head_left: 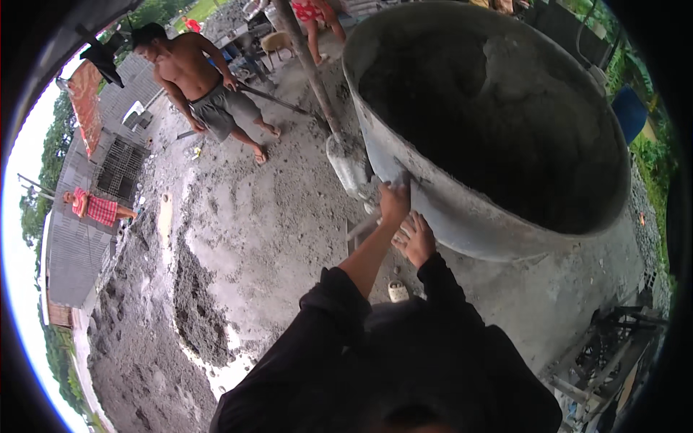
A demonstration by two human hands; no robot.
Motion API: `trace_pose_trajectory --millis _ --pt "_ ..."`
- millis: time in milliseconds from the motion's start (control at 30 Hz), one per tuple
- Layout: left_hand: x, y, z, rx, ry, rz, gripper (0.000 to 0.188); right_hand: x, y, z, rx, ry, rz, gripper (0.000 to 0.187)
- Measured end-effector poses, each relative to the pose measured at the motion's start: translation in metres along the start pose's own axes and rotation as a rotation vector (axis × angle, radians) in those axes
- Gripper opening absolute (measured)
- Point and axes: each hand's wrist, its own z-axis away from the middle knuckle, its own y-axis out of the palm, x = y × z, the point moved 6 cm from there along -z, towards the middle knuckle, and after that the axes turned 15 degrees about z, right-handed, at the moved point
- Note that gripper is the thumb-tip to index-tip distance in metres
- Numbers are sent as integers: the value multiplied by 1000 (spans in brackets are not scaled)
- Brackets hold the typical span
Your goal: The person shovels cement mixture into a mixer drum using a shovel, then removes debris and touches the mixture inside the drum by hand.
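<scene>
A very large round grey tub (462, 184) stands close in front of me, its rim tilted toward me and its rough, dark grey inside in view. My left hand (395, 203) is closed in a fist against the outer wall below the rim. A small dark thing shows at its knuckles, too unclear to name. Just below and to the right, my right hand (416, 241) is open with fingers spread, beside the left wrist and near the tub's lower wall; nothing shows in it.
A slanting pole (310, 68) meets a pale, cement-coated lump (348, 164) left of the tub. A bare-chested person (198, 79) holds a long-handled tool. Another person in red checks (101, 209) is far left. Cement rubble (144, 332) lies left; scrap frames (606, 361) sit lower right.
</scene>
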Motion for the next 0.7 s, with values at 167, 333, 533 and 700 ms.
trace_pose_trajectory --millis 167,333,533,700 --pt "23 -10 -7 -135 27 53 53 -7 26 -40 149 -185 55 59" --pt "18 -23 -14 -284 -35 88 52 -11 41 -91 419 -353 -276 50" --pt "27 -26 -16 -97 4 78 57 -24 -4 -97 152 -127 -56 46" --pt "37 -57 5 -3 21 296 54 -2 14 -50 -313 -65 237 40"
